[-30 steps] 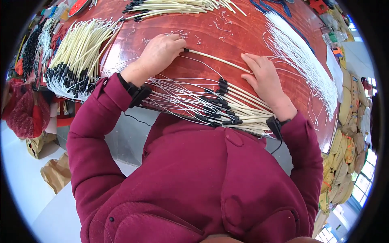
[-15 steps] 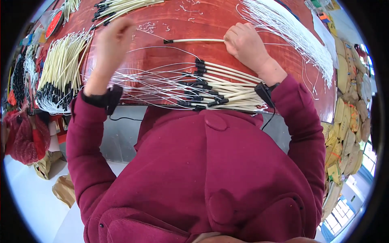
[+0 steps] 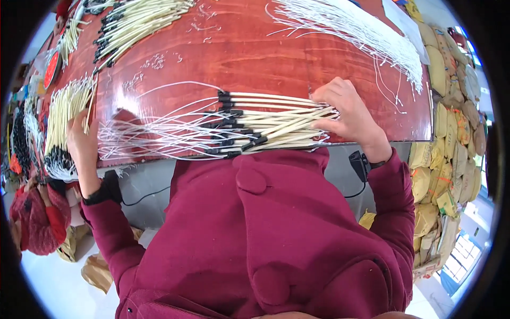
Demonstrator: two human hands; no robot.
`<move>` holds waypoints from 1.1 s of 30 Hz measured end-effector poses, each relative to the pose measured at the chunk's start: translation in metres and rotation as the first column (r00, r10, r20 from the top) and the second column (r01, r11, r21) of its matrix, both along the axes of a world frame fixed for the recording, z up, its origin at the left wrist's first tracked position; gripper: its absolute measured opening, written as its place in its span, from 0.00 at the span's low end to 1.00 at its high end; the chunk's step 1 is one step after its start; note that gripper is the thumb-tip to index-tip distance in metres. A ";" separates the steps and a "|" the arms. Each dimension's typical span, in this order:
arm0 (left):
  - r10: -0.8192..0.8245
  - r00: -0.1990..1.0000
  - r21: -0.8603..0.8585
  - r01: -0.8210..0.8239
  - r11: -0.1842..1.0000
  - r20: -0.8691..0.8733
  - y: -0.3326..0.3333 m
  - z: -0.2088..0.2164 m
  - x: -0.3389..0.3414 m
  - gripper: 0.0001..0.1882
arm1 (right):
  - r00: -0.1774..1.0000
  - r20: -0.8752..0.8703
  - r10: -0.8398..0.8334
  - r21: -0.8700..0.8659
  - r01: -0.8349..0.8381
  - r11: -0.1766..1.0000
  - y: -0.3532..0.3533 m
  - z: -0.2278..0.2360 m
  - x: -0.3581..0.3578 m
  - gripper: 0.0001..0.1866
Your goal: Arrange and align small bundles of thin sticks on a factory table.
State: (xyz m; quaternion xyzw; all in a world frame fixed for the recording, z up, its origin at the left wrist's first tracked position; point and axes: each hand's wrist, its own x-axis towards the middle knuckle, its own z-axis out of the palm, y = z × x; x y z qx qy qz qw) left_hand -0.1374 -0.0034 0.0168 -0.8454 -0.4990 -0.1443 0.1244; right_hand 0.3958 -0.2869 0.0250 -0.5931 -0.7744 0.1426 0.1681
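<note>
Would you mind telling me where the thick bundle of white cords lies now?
In the head view, the bundle of white cords lies upper right on the red tabletop, beyond the right hand, beside a white sheet.

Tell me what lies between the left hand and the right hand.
In the head view, from the left hand to the right hand lie white strings, then black end pieces, then pale sticks.

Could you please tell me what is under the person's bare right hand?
Cream, slender rods, black at their left ends, reach under the right hand, over the glossy reddish-brown tabletop. Whatever the palm directly covers cannot be seen.
</note>
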 end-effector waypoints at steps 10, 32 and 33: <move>-0.656 0.671 -0.310 0.741 0.595 0.344 -0.040 0.001 0.329 0.10 | 0.966 0.097 -0.241 0.230 0.213 0.949 0.029 -0.006 0.002 0.20; -0.762 0.647 -0.345 0.722 0.600 0.030 -0.048 -0.027 0.253 0.05 | 0.939 0.069 -0.336 0.248 0.310 0.918 0.021 -0.019 0.012 0.28; -0.749 0.662 -0.386 0.683 0.620 -0.031 -0.046 -0.023 0.242 0.06 | 0.939 0.081 -0.333 0.242 0.305 0.921 0.025 -0.018 0.009 0.30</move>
